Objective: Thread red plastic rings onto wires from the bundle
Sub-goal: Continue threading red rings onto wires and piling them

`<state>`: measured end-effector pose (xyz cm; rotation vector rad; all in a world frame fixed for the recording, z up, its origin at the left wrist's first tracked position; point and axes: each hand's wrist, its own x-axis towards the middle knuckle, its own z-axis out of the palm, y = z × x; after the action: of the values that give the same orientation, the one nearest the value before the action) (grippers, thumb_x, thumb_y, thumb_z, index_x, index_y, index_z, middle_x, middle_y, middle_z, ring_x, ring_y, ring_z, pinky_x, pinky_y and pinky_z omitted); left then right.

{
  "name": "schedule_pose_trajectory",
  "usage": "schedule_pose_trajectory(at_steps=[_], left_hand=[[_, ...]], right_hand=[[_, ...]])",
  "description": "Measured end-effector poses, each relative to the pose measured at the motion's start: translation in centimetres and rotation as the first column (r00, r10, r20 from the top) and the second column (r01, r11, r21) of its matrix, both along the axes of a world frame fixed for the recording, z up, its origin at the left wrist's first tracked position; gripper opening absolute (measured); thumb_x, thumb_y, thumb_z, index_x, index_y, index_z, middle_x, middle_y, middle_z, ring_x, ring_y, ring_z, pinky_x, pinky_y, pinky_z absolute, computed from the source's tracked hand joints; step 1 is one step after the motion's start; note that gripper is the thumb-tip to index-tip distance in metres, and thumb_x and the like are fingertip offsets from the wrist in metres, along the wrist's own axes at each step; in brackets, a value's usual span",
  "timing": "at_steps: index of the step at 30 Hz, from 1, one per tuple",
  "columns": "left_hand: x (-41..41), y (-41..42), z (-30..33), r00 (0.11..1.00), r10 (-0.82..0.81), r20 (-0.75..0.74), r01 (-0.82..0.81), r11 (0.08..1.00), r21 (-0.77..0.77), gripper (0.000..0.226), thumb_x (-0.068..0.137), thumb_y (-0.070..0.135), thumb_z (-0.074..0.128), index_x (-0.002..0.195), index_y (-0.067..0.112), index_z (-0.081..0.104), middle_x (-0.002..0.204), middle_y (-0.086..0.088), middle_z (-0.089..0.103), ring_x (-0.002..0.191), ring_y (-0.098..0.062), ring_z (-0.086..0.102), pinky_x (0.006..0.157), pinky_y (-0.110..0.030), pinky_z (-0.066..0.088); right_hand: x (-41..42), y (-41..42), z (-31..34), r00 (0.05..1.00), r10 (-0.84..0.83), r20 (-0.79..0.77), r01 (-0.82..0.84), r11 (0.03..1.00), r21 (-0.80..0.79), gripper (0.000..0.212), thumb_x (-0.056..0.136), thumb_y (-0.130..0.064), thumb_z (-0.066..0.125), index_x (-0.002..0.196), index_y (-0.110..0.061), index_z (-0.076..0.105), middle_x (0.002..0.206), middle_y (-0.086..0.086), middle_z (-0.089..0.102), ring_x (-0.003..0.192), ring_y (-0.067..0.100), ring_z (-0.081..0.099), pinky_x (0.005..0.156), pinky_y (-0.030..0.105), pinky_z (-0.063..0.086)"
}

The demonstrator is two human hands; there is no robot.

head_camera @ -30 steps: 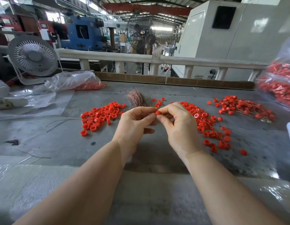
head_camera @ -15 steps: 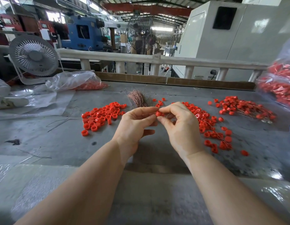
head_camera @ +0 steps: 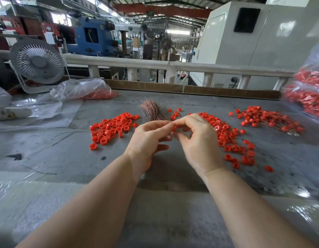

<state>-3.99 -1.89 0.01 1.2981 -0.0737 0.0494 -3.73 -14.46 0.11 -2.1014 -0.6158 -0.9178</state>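
Still, both hands hold as before: the left hand (head_camera: pixel 146 138) and right hand (head_camera: pixel 198 140) pinch one small red plastic ring (head_camera: pixel 173 128) between curled fingertips near the far coppery wire bundle (head_camera: pixel 152 111); threading seems unfinished.

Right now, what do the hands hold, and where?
Both hands, left and right, pinch one red ring by its sides at their fingers' tips. A wire cannot be told.
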Motion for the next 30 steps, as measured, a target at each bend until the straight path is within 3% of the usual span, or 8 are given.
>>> schedule_pose_trajectory(at_steps=[8, 16, 21, 30], left_hand=[[0.03, 0.19, -0.07, 1.000, -0.008, -0.012, 0.007, 0.998, -0.060, 0.017, 0.084, 0.004, 0.061, 0.078, 0.018, 0.069, 0.068, 0.007, 0.070, 0.060, 0.000, 0.062, 0.049, -0.015, 0.048], [-0.02, 0.15, 0.13, 0.999, -0.012, -0.030, 0.009, 0.995, -0.103, 0.021, 0.087, 0.005, 0.058, 0.076, 0.019, 0.069, 0.065, 0.010, 0.069, 0.055, 0.003, 0.060, 0.045, -0.013, 0.045], [0.01, 0.21, 0.18, 0.999, -0.014, -0.032, 0.011, 0.995, -0.097, 0.027, 0.087, 0.007, 0.059, 0.069, 0.022, 0.073, 0.065, 0.010, 0.069, 0.055, 0.003, 0.060, 0.046, -0.012, 0.044], [0.06, 0.21, 0.13, 0.999, -0.039, -0.029, 0.036, 0.996, -0.086, 0.032, 0.086, 0.007, 0.060, 0.066, 0.027, 0.075, 0.066, 0.012, 0.068, 0.055, 0.003, 0.059, 0.044, -0.012, 0.043]], right_hand=[[0.09, 0.13, 0.01, 0.999, -0.014, 0.045, 0.012, 0.999, 0.034, 0.013, 0.074, 0.005, 0.067, 0.080, -0.007, 0.068, 0.080, 0.002, 0.063, 0.079, 0.022, 0.059, 0.074, 0.037, 0.049], [-0.10, 0.17, 0.08, 0.993, -0.037, 0.111, 0.030, 0.998, 0.062, 0.007, 0.078, -0.003, 0.062, 0.077, -0.008, 0.067, 0.076, 0.001, 0.062, 0.074, 0.016, 0.056, 0.070, 0.024, 0.043], [-0.22, 0.16, 0.16, 0.994, -0.028, 0.107, 0.021, 0.998, 0.066, 0.006, 0.079, -0.008, 0.062, 0.075, -0.007, 0.066, 0.075, 0.002, 0.062, 0.073, 0.017, 0.056, 0.070, 0.027, 0.045], [-0.14, 0.04, 0.26, 0.998, -0.040, 0.040, 0.035, 0.992, 0.118, 0.007, 0.081, -0.002, 0.063, 0.075, -0.006, 0.064, 0.075, 0.002, 0.060, 0.073, 0.019, 0.055, 0.069, 0.030, 0.044]])
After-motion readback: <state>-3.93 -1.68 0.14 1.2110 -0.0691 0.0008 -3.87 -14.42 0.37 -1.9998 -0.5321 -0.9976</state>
